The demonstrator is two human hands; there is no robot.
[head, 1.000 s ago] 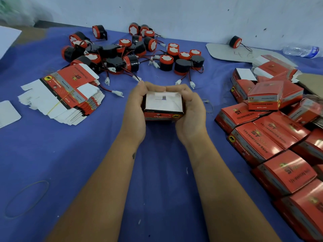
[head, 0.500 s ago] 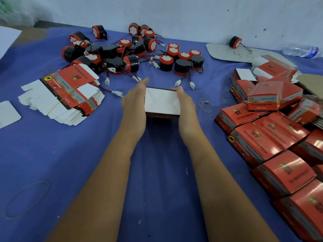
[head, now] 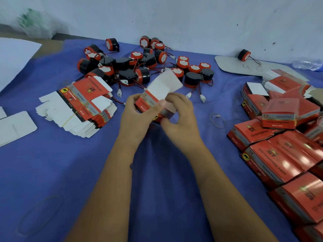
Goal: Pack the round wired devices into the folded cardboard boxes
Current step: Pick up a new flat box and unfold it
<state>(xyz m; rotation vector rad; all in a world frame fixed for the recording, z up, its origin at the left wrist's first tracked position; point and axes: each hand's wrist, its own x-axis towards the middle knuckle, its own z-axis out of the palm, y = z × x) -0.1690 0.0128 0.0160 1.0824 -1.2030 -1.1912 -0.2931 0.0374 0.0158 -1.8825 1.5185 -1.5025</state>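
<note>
A small red cardboard box [head: 150,103] is held above the blue cloth at the centre, tilted, with its white flap [head: 166,85] sticking up and away. My left hand [head: 138,117] grips its left side, thumb across the printed face. My right hand [head: 180,119] holds its right end with curled fingers. Beyond the box lies a heap of round black-and-red wired devices [head: 145,67]. One more device [head: 244,55] sits apart at the back right. Whether a device is inside the held box is hidden.
A banded stack of flat unfolded boxes [head: 78,105] lies on the left. Several folded red boxes [head: 279,154] are piled on the right. Loose rubber bands [head: 217,119] lie on the cloth [head: 52,172]. A water bottle [head: 307,64] rests at the far right by the wall.
The box was pressed flat on the cloth between both hands; it now is lifted and turned, its white flap swung up, and both hands have shifted their hold on it.
</note>
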